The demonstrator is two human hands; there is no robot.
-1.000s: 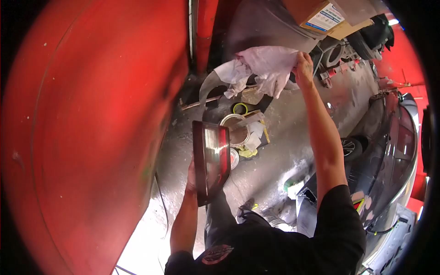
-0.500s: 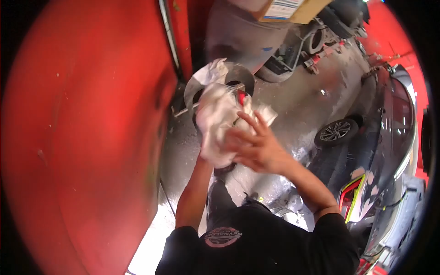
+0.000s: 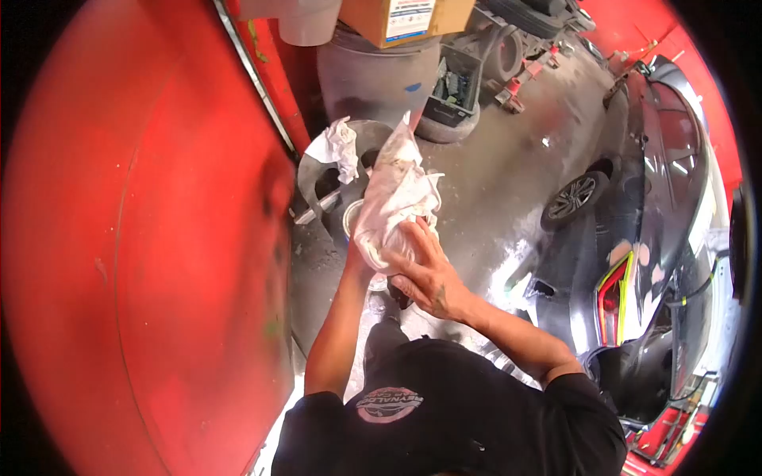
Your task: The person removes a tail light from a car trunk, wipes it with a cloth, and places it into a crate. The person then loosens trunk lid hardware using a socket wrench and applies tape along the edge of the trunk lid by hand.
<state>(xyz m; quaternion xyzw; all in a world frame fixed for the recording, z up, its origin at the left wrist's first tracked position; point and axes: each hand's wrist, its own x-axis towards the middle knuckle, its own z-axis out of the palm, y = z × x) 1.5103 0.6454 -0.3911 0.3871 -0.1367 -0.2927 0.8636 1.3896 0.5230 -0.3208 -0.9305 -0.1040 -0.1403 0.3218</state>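
A crumpled white cloth (image 3: 397, 194) is bunched in front of me at the centre, one pointed corner sticking up. My right hand (image 3: 427, 274) presses on its lower part, fingers bent into the folds. My left hand (image 3: 362, 260) is under the cloth's lower left side, and its fingers are hidden. A dark end (image 3: 399, 295) of something shows below the cloth. The tail light seen earlier is otherwise covered. Behind lies another white cloth (image 3: 343, 149) on a round grey surface (image 3: 311, 176).
A large red panel (image 3: 159, 238) fills the left side. Ahead stand a grey barrel (image 3: 373, 79) with a cardboard box (image 3: 448, 16) on top, and a black crate (image 3: 454, 91). A dark car (image 3: 635, 190) is at the right.
My right hand has come down from the upper right with the cloth and laid it over the tail light by my left hand. The view has shifted, bringing the black crate into clearer sight.
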